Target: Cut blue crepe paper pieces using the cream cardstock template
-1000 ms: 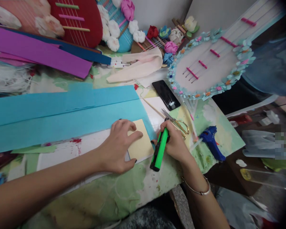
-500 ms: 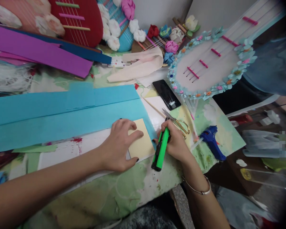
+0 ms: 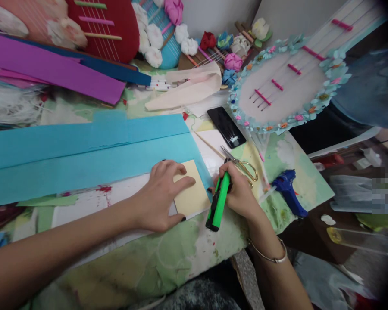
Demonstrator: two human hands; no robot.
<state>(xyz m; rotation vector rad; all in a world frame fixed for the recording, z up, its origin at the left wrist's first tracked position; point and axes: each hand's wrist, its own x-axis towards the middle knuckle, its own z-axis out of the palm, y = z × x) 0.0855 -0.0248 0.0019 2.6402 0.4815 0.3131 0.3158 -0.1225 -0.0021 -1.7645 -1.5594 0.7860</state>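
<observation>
Clamped around a green-and-black plastic cutter (image 3: 221, 202), the right hand (image 3: 241, 192) sits near centre frame beside a pale-yellow square of paper (image 3: 192, 198), where the left hand (image 3: 161, 196) rests with fingers spread apart. Gold-handled metal scissors (image 3: 234, 160) lie just above the right hand, below a black phone (image 3: 226, 127); a blue glue gun (image 3: 289, 189) lies right of centre, long turquoise sheets (image 3: 84, 165) at left.

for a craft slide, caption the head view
Left hand on a pale yellow card, right hand gripping a green-and-black tool near gold-handled scissors.
</observation>
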